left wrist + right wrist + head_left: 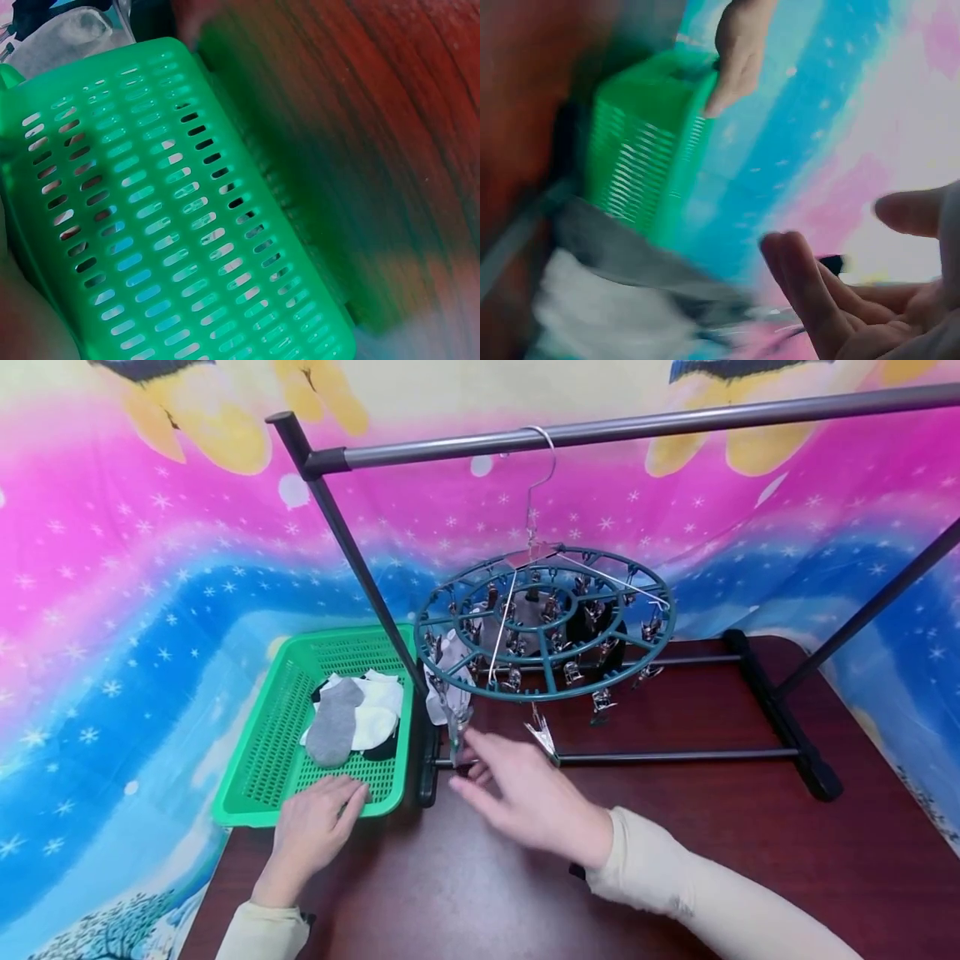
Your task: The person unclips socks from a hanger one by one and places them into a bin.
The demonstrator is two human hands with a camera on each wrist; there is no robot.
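Observation:
A round dark green clip hanger with metal clips hangs by its hook from the rack. White and grey socks hang at its left side, with grey and black ones farther back. My right hand is beside a clip at the front left, thumb and fingers apart; the right wrist view shows nothing between them. Near it there, a grey sock and a white sock look blurred. My left hand rests on the front rim of the green basket, its fingertips hidden inside.
Grey, white and black socks lie piled in the basket. The dark metal rack stands on the reddish-brown table, its left post beside the basket. A loose-hanging clip dangles below the hanger's front. A printed cloth lines the back.

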